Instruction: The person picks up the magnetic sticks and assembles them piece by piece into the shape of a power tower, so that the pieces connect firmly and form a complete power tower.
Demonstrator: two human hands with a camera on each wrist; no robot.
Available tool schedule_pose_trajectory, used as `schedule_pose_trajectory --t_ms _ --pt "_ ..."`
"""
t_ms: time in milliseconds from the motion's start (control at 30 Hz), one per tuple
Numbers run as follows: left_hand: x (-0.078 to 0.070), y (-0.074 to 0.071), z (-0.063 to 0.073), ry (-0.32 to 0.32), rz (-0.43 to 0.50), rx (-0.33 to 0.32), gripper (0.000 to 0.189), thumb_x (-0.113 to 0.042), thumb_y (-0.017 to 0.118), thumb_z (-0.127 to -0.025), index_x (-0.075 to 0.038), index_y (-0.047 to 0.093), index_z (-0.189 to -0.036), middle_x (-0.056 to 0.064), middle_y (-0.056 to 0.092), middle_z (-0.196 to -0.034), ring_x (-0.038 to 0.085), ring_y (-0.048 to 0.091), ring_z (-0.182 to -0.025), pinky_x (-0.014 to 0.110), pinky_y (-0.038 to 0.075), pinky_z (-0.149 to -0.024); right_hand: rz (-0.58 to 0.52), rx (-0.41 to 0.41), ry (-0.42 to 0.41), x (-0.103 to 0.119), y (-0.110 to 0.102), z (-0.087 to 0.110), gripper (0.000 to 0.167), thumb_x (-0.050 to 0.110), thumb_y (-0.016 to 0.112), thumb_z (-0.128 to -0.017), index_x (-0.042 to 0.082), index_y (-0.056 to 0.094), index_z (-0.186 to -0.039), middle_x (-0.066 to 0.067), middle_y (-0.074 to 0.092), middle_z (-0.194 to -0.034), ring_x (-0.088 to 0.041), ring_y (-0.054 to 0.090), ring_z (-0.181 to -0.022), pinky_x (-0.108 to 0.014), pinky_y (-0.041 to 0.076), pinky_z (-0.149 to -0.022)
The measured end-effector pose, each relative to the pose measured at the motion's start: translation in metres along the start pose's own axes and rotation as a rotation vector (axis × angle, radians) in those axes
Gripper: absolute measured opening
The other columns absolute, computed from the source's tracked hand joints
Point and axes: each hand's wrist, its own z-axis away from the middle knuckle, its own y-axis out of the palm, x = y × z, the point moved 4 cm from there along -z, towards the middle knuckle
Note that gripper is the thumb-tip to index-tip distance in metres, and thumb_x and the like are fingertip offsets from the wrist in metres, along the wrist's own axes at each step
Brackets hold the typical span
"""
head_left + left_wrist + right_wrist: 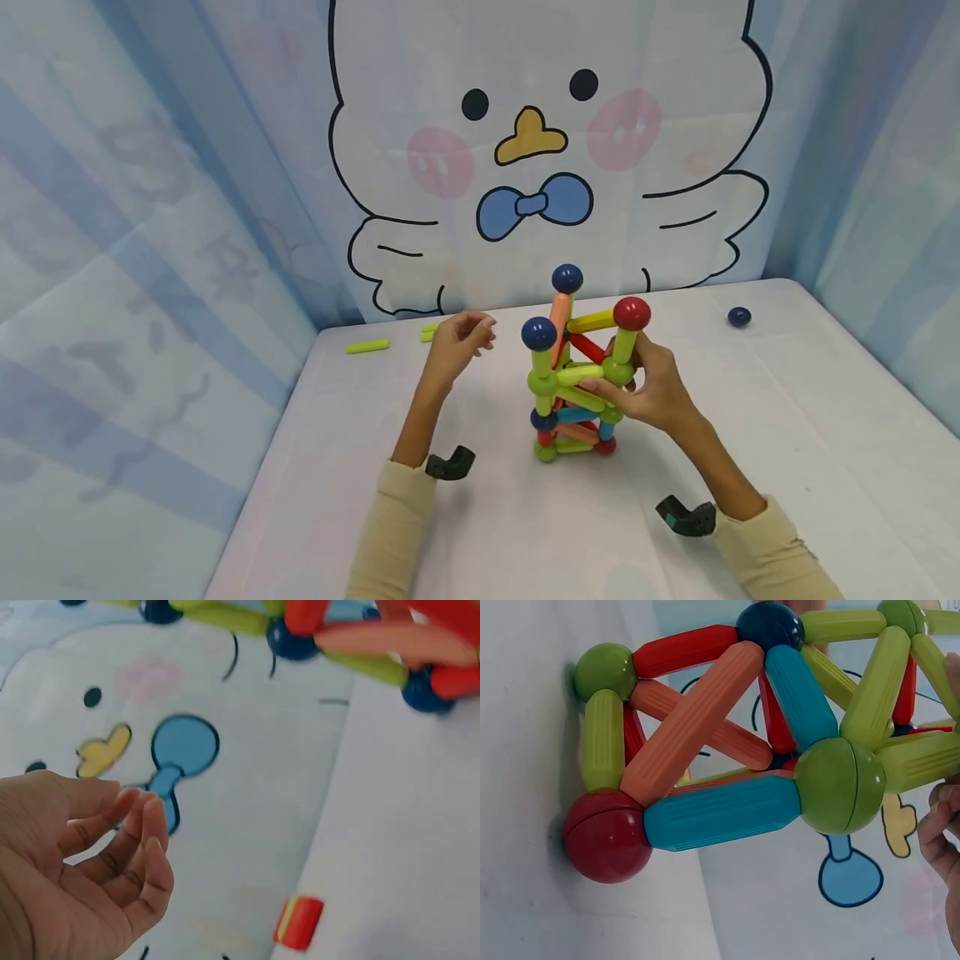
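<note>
A tower of magnetic rods and balls [576, 396] in green, red, blue and orange stands on the table. My right hand [656, 387] grips its upper right side, thumb near a yellow-green rod [581, 375] and fingers around the green ball [618, 371]. A red ball [632, 314] and two dark blue balls cap its top ends. In the right wrist view the lower levels fill the frame, with a red ball [607, 836] at the base. Left of the tower my left hand [457, 342] hangs in the air, fingers loosely bent; the left wrist view shows nothing between them.
A yellow-green rod [367, 346] lies at the table's back left, with more rods [429, 333] partly hidden behind my left hand. One dark blue ball [739, 317] sits at the back right. A curtain with a printed bird [525, 258] hangs behind the table [787, 417].
</note>
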Motion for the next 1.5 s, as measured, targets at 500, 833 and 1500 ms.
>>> schedule_pose_trajectory --t_ms 500,833,1500 --pt "0.134 -0.123 -0.013 -0.343 -0.731 -0.240 0.043 -0.011 0.050 -0.099 -0.003 0.043 -0.141 0.022 0.022 -0.157 0.047 0.019 -0.143 0.065 0.034 -0.106 -0.001 -0.081 -0.187 0.020 0.019 0.016 0.058 0.052 0.066 -0.088 -0.004 0.058 -0.098 -0.007 0.063 -0.079 -0.006 0.051 -0.058 -0.013 0.046 -0.053" --pt "0.145 -0.135 -0.008 -0.274 -1.029 -0.135 0.043 -0.010 0.053 -0.099 -0.003 0.047 -0.141 0.024 0.044 -0.144 0.050 0.036 -0.135 0.072 0.038 -0.096 -0.116 0.021 -0.289 0.035 0.023 0.016 0.051 0.042 0.070 -0.088 -0.005 0.062 -0.105 -0.009 0.069 -0.087 -0.004 0.055 -0.058 -0.015 0.048 -0.052" --pt "0.021 -0.074 0.032 -0.251 0.124 0.239 0.043 -0.021 0.062 -0.096 0.001 0.045 -0.129 0.016 0.056 -0.122 0.023 0.067 -0.102 0.039 0.058 -0.083 -0.157 0.131 -0.265 0.048 0.036 0.010 0.047 0.034 0.077 -0.082 -0.002 0.063 -0.108 0.000 0.064 -0.067 -0.003 0.058 -0.054 -0.013 0.051 -0.055"
